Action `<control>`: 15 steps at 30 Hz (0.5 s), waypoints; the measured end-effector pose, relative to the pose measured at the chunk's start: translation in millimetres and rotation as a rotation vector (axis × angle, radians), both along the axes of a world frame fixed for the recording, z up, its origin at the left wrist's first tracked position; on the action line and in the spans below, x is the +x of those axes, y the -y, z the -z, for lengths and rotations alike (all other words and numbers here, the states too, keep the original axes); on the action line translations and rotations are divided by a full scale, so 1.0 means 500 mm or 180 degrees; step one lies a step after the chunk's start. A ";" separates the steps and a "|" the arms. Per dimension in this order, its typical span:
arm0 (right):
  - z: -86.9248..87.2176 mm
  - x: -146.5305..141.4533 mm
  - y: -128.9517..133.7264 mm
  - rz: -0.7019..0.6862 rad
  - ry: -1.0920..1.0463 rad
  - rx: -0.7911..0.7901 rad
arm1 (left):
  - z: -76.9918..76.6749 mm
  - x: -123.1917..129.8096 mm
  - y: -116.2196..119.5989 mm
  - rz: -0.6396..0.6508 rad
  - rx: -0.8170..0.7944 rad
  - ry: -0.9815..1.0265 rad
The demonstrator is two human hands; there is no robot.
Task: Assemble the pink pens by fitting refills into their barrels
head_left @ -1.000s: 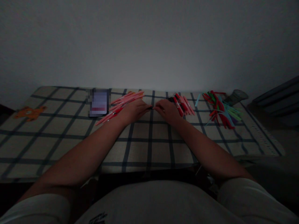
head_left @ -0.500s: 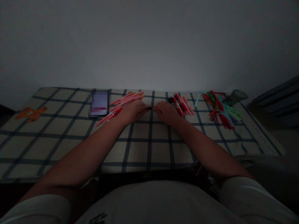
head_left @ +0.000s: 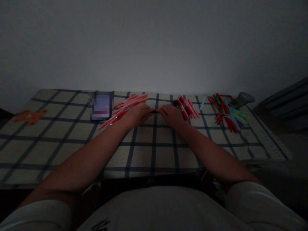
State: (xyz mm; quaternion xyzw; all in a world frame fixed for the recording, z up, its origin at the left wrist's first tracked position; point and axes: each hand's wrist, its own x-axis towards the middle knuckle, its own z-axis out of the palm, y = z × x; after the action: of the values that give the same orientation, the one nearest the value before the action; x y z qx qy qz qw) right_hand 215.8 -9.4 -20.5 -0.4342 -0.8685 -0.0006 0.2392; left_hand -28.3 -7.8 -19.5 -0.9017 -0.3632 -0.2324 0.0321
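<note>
My left hand [head_left: 140, 115] and my right hand [head_left: 169, 115] meet near the middle of the table, fingertips almost touching. Both are closed on a small dark object [head_left: 156, 111] between them, too small and dim to name. Several pink and red pens [head_left: 128, 103] lie beside and partly behind my left hand. Just right of my right hand is another group of red and pink pens [head_left: 189, 107], with black parts at its left end.
The table has a checked cloth [head_left: 144, 157]. A phone-like device [head_left: 101, 106], blurred, lies at the left, and an orange figure [head_left: 30, 117] farther left. On the right are coloured strips [head_left: 227, 115], a light blue strip [head_left: 203, 103] and a glass [head_left: 243, 98] on its side.
Both hands hold nearly the same place and pose, with only slight finger movement. The whole view has shifted slightly.
</note>
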 end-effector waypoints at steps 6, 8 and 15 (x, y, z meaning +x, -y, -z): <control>-0.003 -0.008 0.007 0.0232 0.0286 0.0008 | -0.002 0.002 0.001 -0.0055 -0.0031 -0.0043; -0.005 -0.012 0.011 0.0162 0.0326 0.0066 | 0.001 -0.002 -0.004 -0.0064 0.0009 0.0046; -0.014 -0.003 0.013 -0.0151 0.0638 0.0188 | 0.006 -0.016 -0.019 0.0144 0.0159 0.0208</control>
State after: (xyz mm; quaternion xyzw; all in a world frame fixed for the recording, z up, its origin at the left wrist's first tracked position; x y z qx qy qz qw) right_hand 214.5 -16.0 -13.3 -0.4041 -0.8976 -0.0640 0.1638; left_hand -36.3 1.7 -22.3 -0.9005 -0.3377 -0.2713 0.0374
